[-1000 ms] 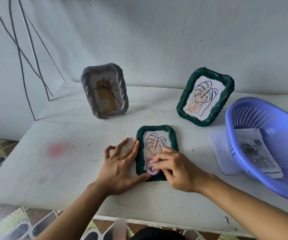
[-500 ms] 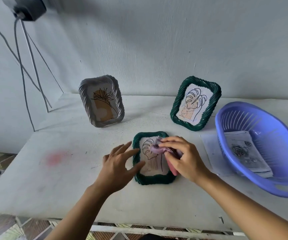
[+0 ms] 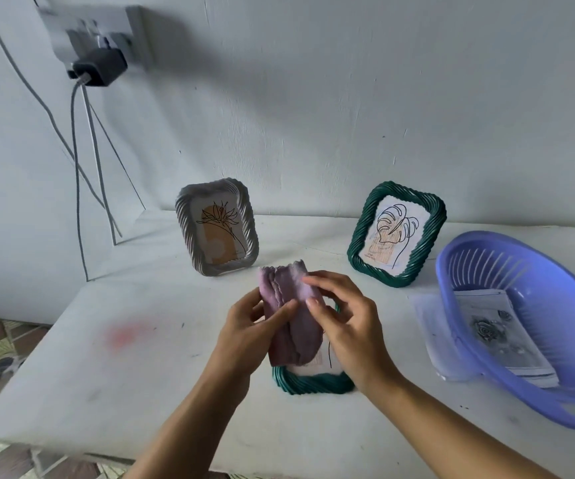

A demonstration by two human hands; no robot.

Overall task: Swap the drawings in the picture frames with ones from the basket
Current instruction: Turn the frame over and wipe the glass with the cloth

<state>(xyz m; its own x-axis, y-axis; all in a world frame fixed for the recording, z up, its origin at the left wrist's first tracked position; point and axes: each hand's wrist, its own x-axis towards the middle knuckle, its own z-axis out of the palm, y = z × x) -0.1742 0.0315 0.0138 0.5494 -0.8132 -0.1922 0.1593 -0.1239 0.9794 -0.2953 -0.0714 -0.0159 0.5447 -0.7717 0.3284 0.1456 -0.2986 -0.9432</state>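
Note:
A small green woven frame [image 3: 313, 382] lies flat on the white table, mostly hidden behind my hands. Above it I hold a folded purple cloth [image 3: 291, 316]: my left hand [image 3: 248, 333] grips its left side with the thumb across it, and my right hand [image 3: 348, 323] pinches its right edge. A grey frame [image 3: 217, 229] with a flower drawing stands at the back left. A larger green frame [image 3: 396, 233] with a leaf drawing stands at the back right. The blue plastic basket [image 3: 555, 392] on the right holds printed drawings [image 3: 500, 337].
A loose sheet [image 3: 424, 316] lies on the table under the basket's left side. Cables [image 3: 86, 188] hang from a wall socket with a black plug [image 3: 98, 69] at the upper left. The table's [image 3: 123, 392] front edge runs just below my forearms; tiled floor shows beyond.
My right hand lifted the purple cloth off the flat frame. My left hand left the frame's edge and took hold of the cloth. The camera tilted up.

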